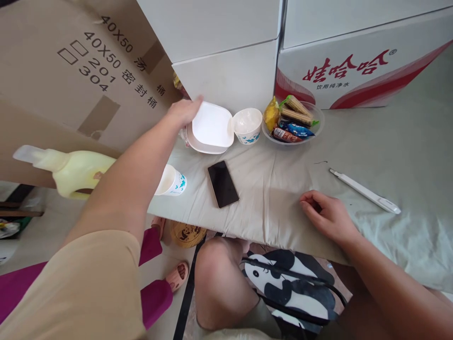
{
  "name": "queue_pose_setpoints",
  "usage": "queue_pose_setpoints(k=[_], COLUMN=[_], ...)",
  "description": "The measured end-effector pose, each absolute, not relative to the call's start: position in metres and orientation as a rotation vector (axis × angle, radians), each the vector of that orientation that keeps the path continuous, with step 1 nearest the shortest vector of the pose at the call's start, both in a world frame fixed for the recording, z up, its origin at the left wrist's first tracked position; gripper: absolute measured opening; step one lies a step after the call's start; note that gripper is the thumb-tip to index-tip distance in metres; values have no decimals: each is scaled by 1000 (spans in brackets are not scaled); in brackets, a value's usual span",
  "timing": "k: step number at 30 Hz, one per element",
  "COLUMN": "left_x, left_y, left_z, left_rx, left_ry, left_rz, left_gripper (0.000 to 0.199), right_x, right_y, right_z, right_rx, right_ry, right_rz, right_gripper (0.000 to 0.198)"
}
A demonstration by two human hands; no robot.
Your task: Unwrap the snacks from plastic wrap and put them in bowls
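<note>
At the far edge of the cloth-covered surface, my left hand (184, 112) grips the side of a white rounded-square plastic lid (213, 123). Under the lid shows a matching pale dish (208, 147), partly hidden. A white paper bowl with blue print (247, 126) sits directly to their right. My right hand (323, 213) rests on the cloth with curled fingers and nothing visible in it. Closest to it lies a white slim cutter-like tool (366, 191). Between my hands is a black-screened phone (223, 184), lying flat.
A clear bowl of packaged snacks (290, 123) stands before white cartons (226, 71). Left of the phone, a paper cup (172, 182) lies partly behind my forearm. A pale yellow bottle (76, 165) and a large cardboard box (71, 80) are farther left. Another person's slippered foot (178, 276) shows below.
</note>
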State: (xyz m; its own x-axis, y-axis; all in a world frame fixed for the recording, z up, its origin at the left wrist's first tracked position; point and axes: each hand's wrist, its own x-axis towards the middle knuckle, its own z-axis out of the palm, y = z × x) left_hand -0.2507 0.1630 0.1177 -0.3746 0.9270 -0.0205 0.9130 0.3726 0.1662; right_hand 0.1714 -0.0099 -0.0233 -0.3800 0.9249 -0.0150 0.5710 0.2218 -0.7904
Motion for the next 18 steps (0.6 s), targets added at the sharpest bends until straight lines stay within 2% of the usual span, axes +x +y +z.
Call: queue_pose_setpoints(k=[3, 9, 13, 18], left_x=[-238, -232, -250, -304], left_y=[159, 146, 129, 114], left_z=[117, 128, 161, 206], left_rx=[1590, 1184, 1076, 1370], left_ry=[2494, 2314, 2137, 2088], left_rz=[132, 674, 960, 1371], left_gripper=[44, 22, 30, 48], right_x=[171, 172, 173, 174], right_y=[-10, -9, -9, -9], right_z=[-21, -21, -22, -25], right_rx=[-1379, -1356, -1348, -1347], right_ry=[-2047, -2049, -2058, -2069], right_rz=[1019, 1045, 1059, 1058], right_gripper=[21, 21, 22, 24])
